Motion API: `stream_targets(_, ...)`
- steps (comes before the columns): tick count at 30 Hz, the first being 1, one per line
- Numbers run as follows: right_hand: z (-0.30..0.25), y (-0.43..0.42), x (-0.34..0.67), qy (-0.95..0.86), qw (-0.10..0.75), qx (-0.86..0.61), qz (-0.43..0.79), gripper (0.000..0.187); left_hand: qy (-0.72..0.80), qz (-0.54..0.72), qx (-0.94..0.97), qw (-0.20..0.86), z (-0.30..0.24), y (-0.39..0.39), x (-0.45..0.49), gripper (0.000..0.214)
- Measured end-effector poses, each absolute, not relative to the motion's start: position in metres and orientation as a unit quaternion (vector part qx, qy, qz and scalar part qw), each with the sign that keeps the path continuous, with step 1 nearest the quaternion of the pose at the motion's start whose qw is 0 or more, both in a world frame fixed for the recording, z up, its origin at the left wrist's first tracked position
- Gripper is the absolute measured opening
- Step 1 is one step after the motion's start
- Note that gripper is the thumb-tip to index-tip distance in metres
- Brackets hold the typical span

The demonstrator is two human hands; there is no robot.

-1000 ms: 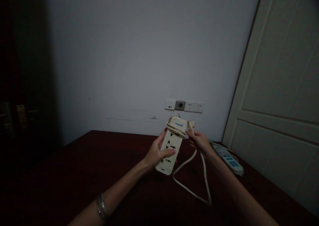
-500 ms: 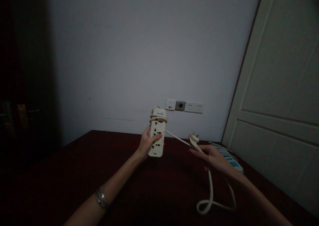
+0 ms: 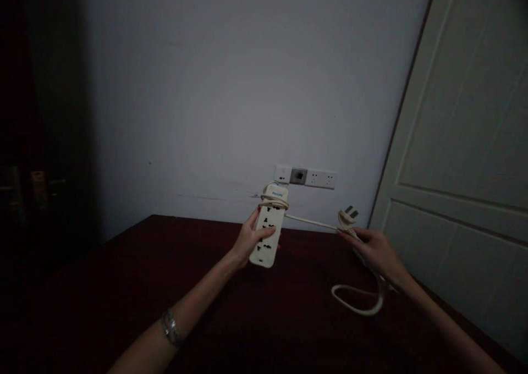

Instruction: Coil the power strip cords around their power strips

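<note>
A white power strip point(image 3: 266, 239) is tilted slightly above the table, with my left hand point(image 3: 251, 236) wrapped round its middle, thumb across the sockets. Its cord is wound round the upper end of the strip. From there a stretch of white cord point(image 3: 311, 221) runs nearly straight to my right hand point(image 3: 371, 247), whose fingers pinch the cord at the neck of the plug point(image 3: 347, 218). The plug's metal prongs point up. A loose loop of the cord point(image 3: 358, 311) hangs below my right hand.
The dark red table point(image 3: 198, 302) reaches to a pale wall point(image 3: 247, 88). Wall sockets point(image 3: 320, 179) and a grey wall plate point(image 3: 298, 175) sit low on that wall. A white panelled door point(image 3: 462, 143) stands on the right, and dark shapes with metal handles on the left.
My right hand has moved right and slightly up with the plug, drawing the cord flatter. The strip in my left hand has shifted a little right and tilted. The hanging loop has risen.
</note>
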State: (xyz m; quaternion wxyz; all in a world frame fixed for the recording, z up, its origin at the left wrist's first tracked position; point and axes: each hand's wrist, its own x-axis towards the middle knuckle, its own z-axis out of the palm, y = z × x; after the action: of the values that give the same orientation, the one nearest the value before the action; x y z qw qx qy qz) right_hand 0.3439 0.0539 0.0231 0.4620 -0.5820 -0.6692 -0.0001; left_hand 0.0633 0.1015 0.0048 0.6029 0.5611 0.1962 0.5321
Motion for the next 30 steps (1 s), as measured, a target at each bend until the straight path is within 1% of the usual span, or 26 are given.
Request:
stream_targets(3,0.024,0.049,0.342,-0.688,0.434,-0.579,-0.055,0.036,0.23,0.538,0.539,0.607,0.001,0.107,0.064,0.05)
stream_targets(5,0.025,0.048,0.34,-0.694,0.419,-0.578,-0.089,0.034,0.237,0.54,0.528,0.61,-0.001,0.108,0.066,0.05)
stream_targets(7,0.026,0.049,0.338,-0.698,0.412,-0.577,-0.099,0.035,0.227,0.541,0.529,0.614,-0.001,0.109,0.067,0.052)
stream_targets(12,0.029,0.045,0.329,-0.7,0.418,-0.571,-0.096,0.035,0.212,0.525,0.543,0.62,0.002,0.112,0.061,0.05)
stream_targets(19,0.038,0.028,0.308,-0.782,0.401,-0.476,-0.032,0.018,0.198,0.486,0.585,0.618,-0.004,0.122,0.055,0.052)
stream_targets(23,0.043,0.021,0.299,-0.798,0.41,-0.438,-0.044,0.016,0.206,0.478,0.594,0.613,-0.002,0.117,0.058,0.052)
stream_targets(26,0.046,0.016,0.295,-0.816,0.407,-0.405,-0.068,0.018,0.21,0.481,0.597,0.607,0.001,0.114,0.057,0.059)
stream_targets(30,0.05,0.014,0.295,-0.823,0.398,-0.384,-0.13,0.017,0.222,0.5,0.589,0.594,0.001,0.118,0.054,0.077)
